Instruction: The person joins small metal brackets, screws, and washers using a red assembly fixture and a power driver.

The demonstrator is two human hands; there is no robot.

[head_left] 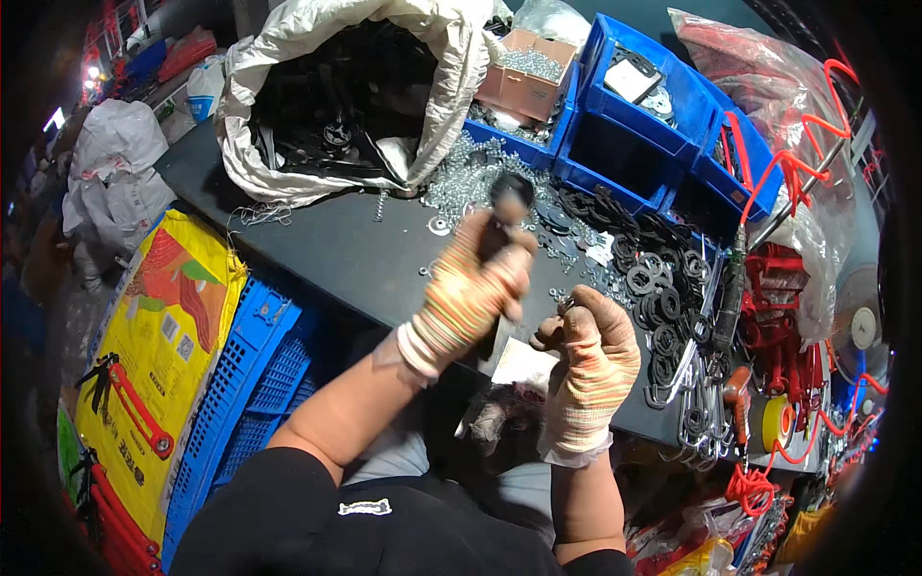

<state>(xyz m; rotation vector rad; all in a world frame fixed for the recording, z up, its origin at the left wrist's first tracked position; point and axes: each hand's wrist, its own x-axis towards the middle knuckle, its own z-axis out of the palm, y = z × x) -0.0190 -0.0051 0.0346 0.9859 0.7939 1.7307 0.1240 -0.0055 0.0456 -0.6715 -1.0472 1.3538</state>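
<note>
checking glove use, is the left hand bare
No, the left hand wears a striped knit glove and grips a black part.

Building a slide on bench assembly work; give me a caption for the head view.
Gloved left hand grips a black part while the right hand pinches small hardware over a dark bench.

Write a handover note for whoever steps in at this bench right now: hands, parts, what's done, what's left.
Left hand, in a striped knit glove, is shut on a black knob-headed part held upright over the dark table.
Right hand, gloved alike, pinches a small silver metal piece beside it; the two pieces are apart.
Supplies: black rubber rings lie right of the hands, silver washers scattered ahead, more black parts in the open white sack, blue bins behind.
Done: one part in each hand.
Left: the pieces are not yet joined; no finished pile can be told apart.
</note>
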